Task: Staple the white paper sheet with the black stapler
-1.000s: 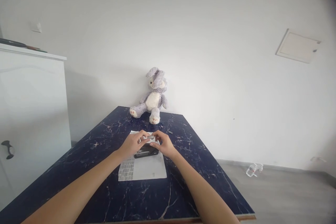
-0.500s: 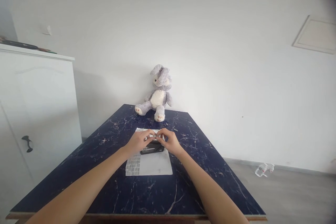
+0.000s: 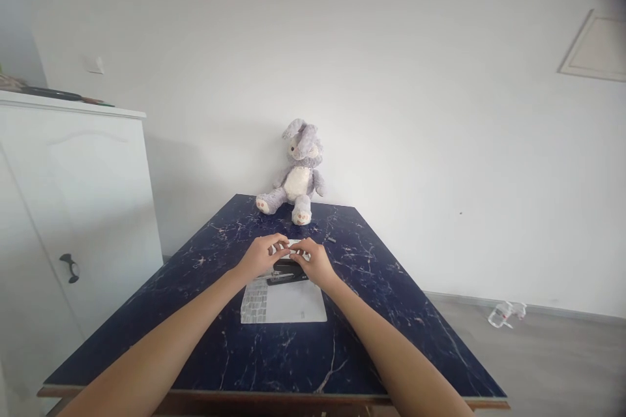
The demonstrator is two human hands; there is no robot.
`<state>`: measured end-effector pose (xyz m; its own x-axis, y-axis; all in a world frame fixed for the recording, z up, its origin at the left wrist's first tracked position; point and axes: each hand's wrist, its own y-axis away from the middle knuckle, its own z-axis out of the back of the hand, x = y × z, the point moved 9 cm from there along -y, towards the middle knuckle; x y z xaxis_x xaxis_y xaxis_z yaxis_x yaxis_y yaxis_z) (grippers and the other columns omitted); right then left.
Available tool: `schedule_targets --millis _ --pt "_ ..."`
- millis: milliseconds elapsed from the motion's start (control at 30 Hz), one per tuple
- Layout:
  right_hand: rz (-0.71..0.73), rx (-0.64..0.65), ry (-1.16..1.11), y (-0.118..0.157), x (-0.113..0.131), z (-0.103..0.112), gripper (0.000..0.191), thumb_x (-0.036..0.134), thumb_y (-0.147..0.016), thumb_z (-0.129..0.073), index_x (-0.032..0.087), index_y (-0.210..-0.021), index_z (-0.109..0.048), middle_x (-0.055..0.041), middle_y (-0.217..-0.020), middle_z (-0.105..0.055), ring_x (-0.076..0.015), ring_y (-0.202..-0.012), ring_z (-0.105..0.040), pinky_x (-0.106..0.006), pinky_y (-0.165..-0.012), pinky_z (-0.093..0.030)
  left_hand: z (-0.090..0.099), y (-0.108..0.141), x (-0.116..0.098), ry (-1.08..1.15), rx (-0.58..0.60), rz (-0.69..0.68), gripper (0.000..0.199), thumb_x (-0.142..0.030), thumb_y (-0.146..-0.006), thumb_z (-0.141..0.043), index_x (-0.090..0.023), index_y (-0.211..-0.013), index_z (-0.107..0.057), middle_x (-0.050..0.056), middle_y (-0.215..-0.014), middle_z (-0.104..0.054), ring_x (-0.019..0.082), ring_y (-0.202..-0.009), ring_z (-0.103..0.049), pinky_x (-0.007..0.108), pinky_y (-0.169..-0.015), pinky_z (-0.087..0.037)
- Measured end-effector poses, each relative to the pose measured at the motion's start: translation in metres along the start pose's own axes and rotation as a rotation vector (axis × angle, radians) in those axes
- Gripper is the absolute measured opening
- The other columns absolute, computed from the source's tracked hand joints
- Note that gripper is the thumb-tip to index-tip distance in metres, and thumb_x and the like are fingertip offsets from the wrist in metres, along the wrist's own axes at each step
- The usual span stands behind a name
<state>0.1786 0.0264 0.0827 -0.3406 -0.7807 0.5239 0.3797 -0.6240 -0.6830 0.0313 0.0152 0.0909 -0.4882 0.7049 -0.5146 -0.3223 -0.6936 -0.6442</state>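
A white sheet of paper (image 3: 296, 305) with a grey brick-like pattern on its left side lies on the dark blue marbled table (image 3: 274, 358). On the sheet rests a black stapler (image 3: 289, 276). Above and behind the stapler, my left hand (image 3: 264, 256) and my right hand (image 3: 310, 259) meet at the fingertips. Both hands have thumb and fingers pinched together. Whatever sits between the fingertips is too small to make out. A small grey piece (image 3: 331, 240) lies on the table to the right, beyond my right hand.
At the table's far edge a grey plush rabbit (image 3: 299, 176) sits against the wall. To the left stands a white cabinet (image 3: 98, 189) with items on top. A clear plastic bottle (image 3: 499, 315) lies on the floor at the right.
The whole view has shifted slightly, with objects now a little further right. My left fingertips have drawn slightly apart from my right ones.
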Motion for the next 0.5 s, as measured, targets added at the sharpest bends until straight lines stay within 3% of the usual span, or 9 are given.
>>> schedule_targets --millis 200,433,500 --pt "-0.014 -0.018 -0.009 0.001 -0.0021 -0.0039 0.012 0.02 -0.089 -0.067 0.023 -0.094 -0.078 -0.003 -0.081 -0.073 -0.0176 -0.072 -0.059 -0.03 -0.073 -0.047 -0.0007 -0.0014 -0.003 -0.06 0.132 -0.075 0.028 -0.046 -0.093 -0.064 -0.023 -0.106 -0.074 0.005 -0.094 -0.074 0.016 -0.075 -0.066 0.026 -0.069 -0.052" --pt "0.001 -0.019 -0.007 0.0023 -0.0047 -0.0067 0.011 0.022 -0.091 -0.065 0.022 -0.094 -0.076 -0.003 -0.081 -0.073 -0.0173 -0.072 -0.058 -0.031 -0.074 -0.046 -0.0025 -0.0009 -0.003 -0.015 0.109 -0.088 0.025 -0.042 -0.094 -0.063 -0.021 -0.103 -0.076 0.005 -0.088 -0.072 0.014 -0.07 -0.065 0.025 -0.066 -0.052" --pt "-0.026 -0.003 -0.019 0.0023 -0.0069 -0.0075 0.014 0.025 -0.091 -0.066 0.023 -0.102 -0.075 -0.0034 -0.085 -0.073 -0.0174 -0.076 -0.06 -0.03 -0.074 -0.047 -0.0018 -0.0014 -0.0025 0.004 0.087 -0.079 0.024 -0.041 -0.094 -0.064 -0.021 -0.101 -0.075 0.004 -0.087 -0.072 0.014 -0.07 -0.065 0.024 -0.065 -0.052"
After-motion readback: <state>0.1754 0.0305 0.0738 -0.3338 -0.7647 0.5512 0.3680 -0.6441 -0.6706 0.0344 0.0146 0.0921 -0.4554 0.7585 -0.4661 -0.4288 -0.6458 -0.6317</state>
